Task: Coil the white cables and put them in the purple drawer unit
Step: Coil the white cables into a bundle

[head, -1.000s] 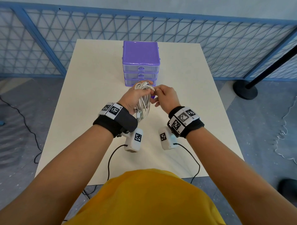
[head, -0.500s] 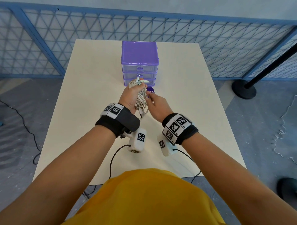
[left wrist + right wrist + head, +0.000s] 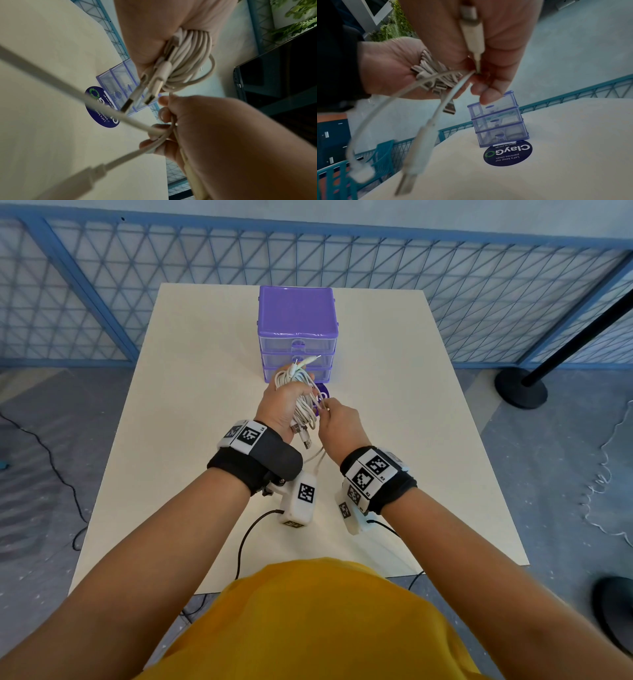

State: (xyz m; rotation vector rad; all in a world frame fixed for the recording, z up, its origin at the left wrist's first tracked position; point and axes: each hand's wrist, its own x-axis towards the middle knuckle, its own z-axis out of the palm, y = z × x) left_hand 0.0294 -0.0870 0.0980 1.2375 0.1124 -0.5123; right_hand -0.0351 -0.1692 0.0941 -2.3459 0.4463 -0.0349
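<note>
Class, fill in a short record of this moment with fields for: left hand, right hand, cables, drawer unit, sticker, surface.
left hand: left hand grips the coiled bundle of white cables
right hand: right hand pinches loose cable strands beside the bundle
cables: mostly coiled; USB plugs hang below the bundle, some ends uncoiled
drawer unit: purple drawer unit with three clear drawers, all closed, standing past the hands
sticker: round dark blue sticker on the table, in front of the unit
surface: cream table

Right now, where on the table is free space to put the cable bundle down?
Bare table lies left of the purple drawer unit, and equally right of it. It is crowded in front of the drawers: the left hand grips the white cables, the right hand pinches loose strands.
</note>
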